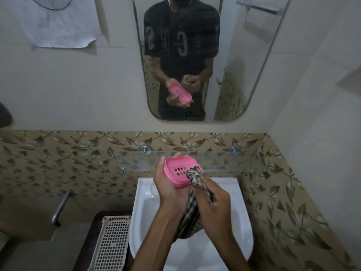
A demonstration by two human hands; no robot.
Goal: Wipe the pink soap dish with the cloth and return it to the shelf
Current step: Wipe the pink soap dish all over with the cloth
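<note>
Pink soap dish (180, 172) sat tilted in the left hand (170, 187), held up over the white basin (148, 202) and just in front of the glass shelf (224, 159) it belonged on. The fingers were curled round its far edge and the thumb lay along its near left side, so the slotted inside faced the person — a hold that looked meant to open the hollow to the cloth (195, 178). The right hand (216, 204) was closed on that checked cloth, with a bunched end pushed out past the fingers and pressed into the dish's right-hand part, beside the drain slots; the rest hung down between the two wrists toward the basin. Holding it over the basin probably let any drips fall there.

Judging by this, the wiping was under way and the return to the shelf not yet done.

Much was hard to read: the dish's underside showed only in the mirror (254, 75), dimly, and the right fingertips were buried in cloth. Whether the dish was wet or soapy could not be told, and a perforated basket (115, 243) at lower left was cut off by the frame's edge.
</note>
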